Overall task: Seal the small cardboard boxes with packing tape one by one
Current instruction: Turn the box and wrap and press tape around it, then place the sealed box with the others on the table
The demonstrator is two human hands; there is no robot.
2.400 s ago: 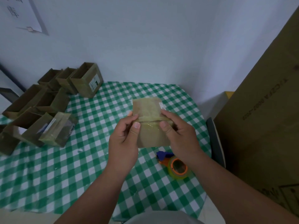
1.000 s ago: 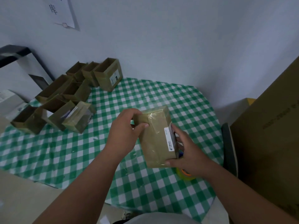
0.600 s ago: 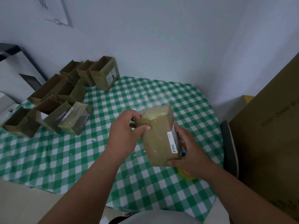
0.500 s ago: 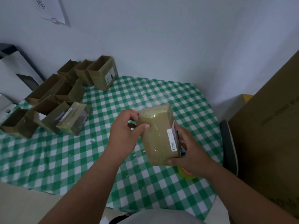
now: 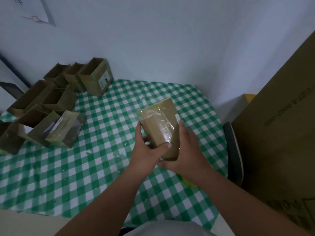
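Both hands hold one small box (image 5: 159, 128) above the table (image 5: 102, 159): left hand (image 5: 146, 150) with thumb curled across its taped front, right hand (image 5: 183, 150) wrapped round its side. It looks light, stiff, with slippery tape; the bare cardboard edges seem best to hold.

— What colour is the box (image 5: 159, 126) I hold?
— Dull brown card under a glossy, see-through film of tape.
— And the cloth (image 5: 95, 167) under my arms?
— Green and white checks.
— The open boxes (image 5: 56, 106) at the far left?
— The same brown; one (image 5: 96, 77) carries a white label.
— Behind?
— A pale bluish-white wall (image 5: 170, 40), a big brown carton (image 5: 279, 133) on the right.
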